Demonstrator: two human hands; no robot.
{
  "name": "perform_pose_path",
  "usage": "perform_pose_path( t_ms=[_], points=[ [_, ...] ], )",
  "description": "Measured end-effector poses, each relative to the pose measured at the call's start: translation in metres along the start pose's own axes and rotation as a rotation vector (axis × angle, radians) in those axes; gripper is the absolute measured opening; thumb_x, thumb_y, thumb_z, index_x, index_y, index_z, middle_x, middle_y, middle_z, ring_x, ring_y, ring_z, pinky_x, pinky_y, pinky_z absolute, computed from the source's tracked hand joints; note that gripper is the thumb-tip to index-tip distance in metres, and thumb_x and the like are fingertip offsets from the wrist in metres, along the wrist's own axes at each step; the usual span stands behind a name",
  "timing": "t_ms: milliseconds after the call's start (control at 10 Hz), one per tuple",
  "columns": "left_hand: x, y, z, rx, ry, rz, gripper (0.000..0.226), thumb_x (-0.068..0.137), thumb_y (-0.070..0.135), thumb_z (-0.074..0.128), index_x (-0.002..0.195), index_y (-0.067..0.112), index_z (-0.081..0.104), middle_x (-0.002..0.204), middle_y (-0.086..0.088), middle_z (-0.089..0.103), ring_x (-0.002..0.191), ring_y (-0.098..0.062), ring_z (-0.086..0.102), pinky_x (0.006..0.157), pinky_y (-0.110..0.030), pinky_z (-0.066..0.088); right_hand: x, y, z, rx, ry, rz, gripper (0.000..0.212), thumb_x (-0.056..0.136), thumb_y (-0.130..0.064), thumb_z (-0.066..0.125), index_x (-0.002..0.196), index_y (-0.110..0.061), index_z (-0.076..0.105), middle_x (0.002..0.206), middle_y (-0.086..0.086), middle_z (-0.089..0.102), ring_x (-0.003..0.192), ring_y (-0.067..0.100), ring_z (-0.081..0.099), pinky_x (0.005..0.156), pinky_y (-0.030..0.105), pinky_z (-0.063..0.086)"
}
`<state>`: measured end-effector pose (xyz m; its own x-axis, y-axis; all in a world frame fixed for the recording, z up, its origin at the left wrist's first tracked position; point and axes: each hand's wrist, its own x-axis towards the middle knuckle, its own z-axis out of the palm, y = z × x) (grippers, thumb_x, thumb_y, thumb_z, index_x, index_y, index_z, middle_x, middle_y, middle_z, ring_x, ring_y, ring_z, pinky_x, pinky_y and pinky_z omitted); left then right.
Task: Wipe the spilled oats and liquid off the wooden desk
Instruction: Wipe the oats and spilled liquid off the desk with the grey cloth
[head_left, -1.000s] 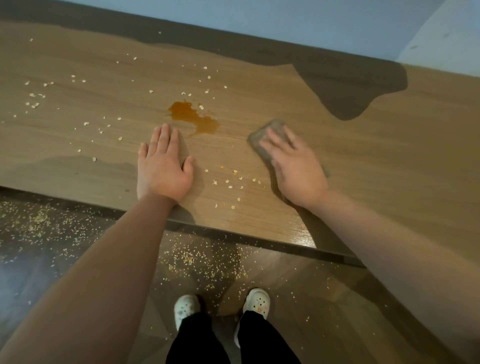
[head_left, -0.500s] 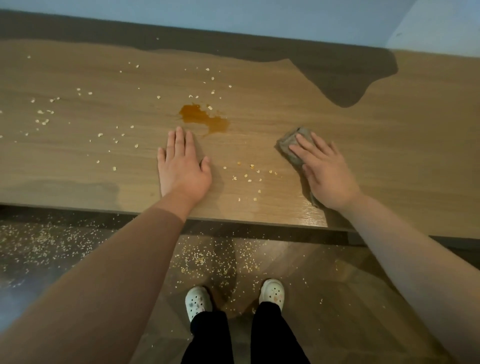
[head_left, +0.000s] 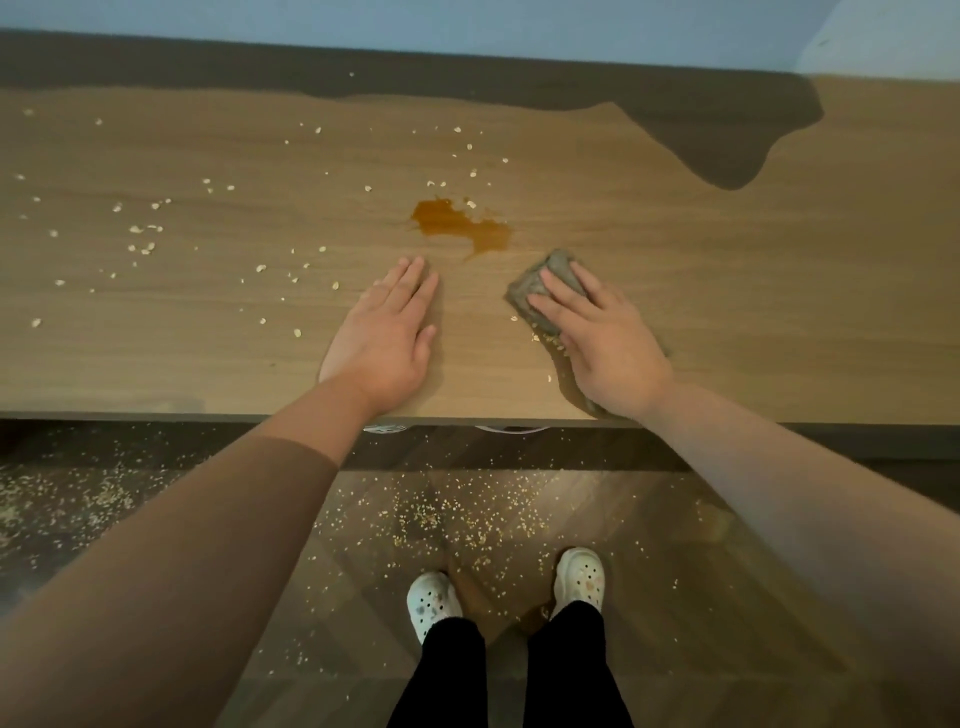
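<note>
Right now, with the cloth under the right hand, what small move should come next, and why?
Probably slide the cloth forward and left onto the puddle. The right hand presses it flat just short of that brown liquid, which is unwiped; the left hand rests flat on the desk. Oats farther left can follow.

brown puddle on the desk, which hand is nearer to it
Left. The left hand lies flat just near-left of the puddle, fingertips close to its edge. The right hand presses a grey cloth farther off, to its near right.
</note>
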<state>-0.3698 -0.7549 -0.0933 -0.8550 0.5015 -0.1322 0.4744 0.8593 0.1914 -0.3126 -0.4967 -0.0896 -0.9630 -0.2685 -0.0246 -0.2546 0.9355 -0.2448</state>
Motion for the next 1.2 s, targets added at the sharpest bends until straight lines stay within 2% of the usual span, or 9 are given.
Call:
perform_pose_path(
  t_ms=[200, 300, 500, 600, 800, 900, 1000, 1100, 1200],
  points=[
    [0.001, 0.000, 0.001, -0.016, 0.013, 0.001, 0.058, 0.104, 0.031, 0.025, 0.156, 0.014, 0.006, 0.164, -0.003, -0.002, 0.151, -0.016, -0.004, 0.122, -0.031, -0.001, -0.036, -0.024, 0.012, -0.059, -0.067, -0.341, 0.057, 0.089, -0.016, 0.050, 0.146, -0.020, 0.042, 0.155, 0.003, 0.032, 0.146, 0.030, 0.015, 0.115, 0.052, 0.011],
    [0.002, -0.001, 0.001, -0.022, 0.017, 0.004, 0.058, 0.104, 0.031, 0.026, 0.156, 0.015, 0.007, 0.164, -0.002, -0.001, 0.151, -0.016, -0.003, 0.122, -0.033, 0.001, -0.047, -0.011, 0.004, -0.035, -0.160, -0.340, 0.055, 0.095, -0.023, 0.041, 0.149, -0.026, 0.031, 0.157, -0.005, 0.022, 0.149, 0.023, 0.009, 0.117, 0.050, 0.007],
    [0.002, -0.002, 0.003, -0.017, 0.016, 0.001, 0.059, 0.103, 0.032, 0.026, 0.157, 0.016, 0.006, 0.164, -0.001, -0.003, 0.151, -0.015, -0.004, 0.123, -0.032, 0.001, -0.032, 0.015, -0.016, 0.089, 0.097, 0.300, 0.051, 0.098, -0.014, 0.042, 0.147, -0.026, 0.035, 0.158, -0.002, 0.028, 0.150, 0.025, 0.013, 0.122, 0.052, 0.014],
    [0.002, -0.001, 0.002, -0.016, 0.020, -0.001, 0.059, 0.103, 0.032, 0.026, 0.157, 0.016, 0.006, 0.164, 0.000, -0.004, 0.151, -0.014, -0.005, 0.120, -0.029, -0.003, -0.025, -0.026, 0.006, 0.035, 0.196, 0.284, 0.053, 0.094, -0.011, 0.046, 0.144, -0.028, 0.043, 0.154, 0.000, 0.035, 0.148, 0.031, 0.021, 0.119, 0.056, 0.019],
    [0.003, -0.003, 0.003, -0.008, 0.022, 0.005, 0.059, 0.104, 0.032, 0.026, 0.157, 0.016, 0.005, 0.164, -0.001, -0.004, 0.151, -0.014, -0.005, 0.121, -0.029, -0.003, -0.053, -0.020, 0.016, -0.119, -0.060, -0.406, 0.067, 0.080, -0.009, 0.060, 0.143, -0.025, 0.043, 0.154, 0.003, 0.035, 0.146, 0.032, 0.023, 0.114, 0.058, 0.024],
    [0.003, -0.003, 0.005, -0.010, 0.024, 0.005, 0.059, 0.103, 0.032, 0.026, 0.157, 0.016, 0.006, 0.164, -0.001, -0.003, 0.151, -0.014, -0.005, 0.121, -0.029, -0.003, -0.046, 0.011, -0.004, -0.062, -0.013, -0.039, 0.074, 0.078, -0.002, 0.060, 0.142, -0.031, 0.038, 0.155, 0.000, 0.033, 0.147, 0.032, 0.023, 0.115, 0.058, 0.027],
    [0.003, -0.003, 0.005, -0.006, 0.030, 0.010, 0.059, 0.103, 0.033, 0.026, 0.157, 0.016, 0.006, 0.164, -0.001, -0.003, 0.151, -0.014, -0.005, 0.121, -0.029, -0.003, -0.017, 0.016, -0.015, 0.054, 0.169, 0.566, 0.055, 0.098, -0.009, 0.042, 0.149, -0.026, 0.033, 0.160, 0.001, 0.025, 0.149, 0.030, 0.015, 0.120, 0.057, 0.016],
    [0.003, -0.004, 0.005, -0.010, 0.032, 0.007, 0.059, 0.103, 0.033, 0.026, 0.157, 0.016, 0.006, 0.164, -0.001, -0.003, 0.151, -0.014, -0.005, 0.121, -0.029, -0.003, 0.003, -0.023, 0.004, -0.066, 0.193, 0.629, 0.052, 0.100, -0.019, 0.035, 0.151, -0.025, 0.031, 0.161, 0.003, 0.021, 0.150, 0.031, 0.011, 0.121, 0.053, 0.010],
    [0.004, -0.004, 0.006, -0.011, 0.025, 0.007, 0.060, 0.103, 0.034, 0.026, 0.157, 0.016, 0.005, 0.164, -0.001, -0.004, 0.151, -0.014, -0.005, 0.123, -0.032, 0.000, -0.015, -0.043, 0.020, -0.051, 0.070, 0.177, 0.049, 0.100, -0.024, 0.031, 0.149, -0.026, 0.035, 0.158, 0.001, 0.026, 0.149, 0.029, 0.012, 0.120, 0.054, 0.010]
  ],
)
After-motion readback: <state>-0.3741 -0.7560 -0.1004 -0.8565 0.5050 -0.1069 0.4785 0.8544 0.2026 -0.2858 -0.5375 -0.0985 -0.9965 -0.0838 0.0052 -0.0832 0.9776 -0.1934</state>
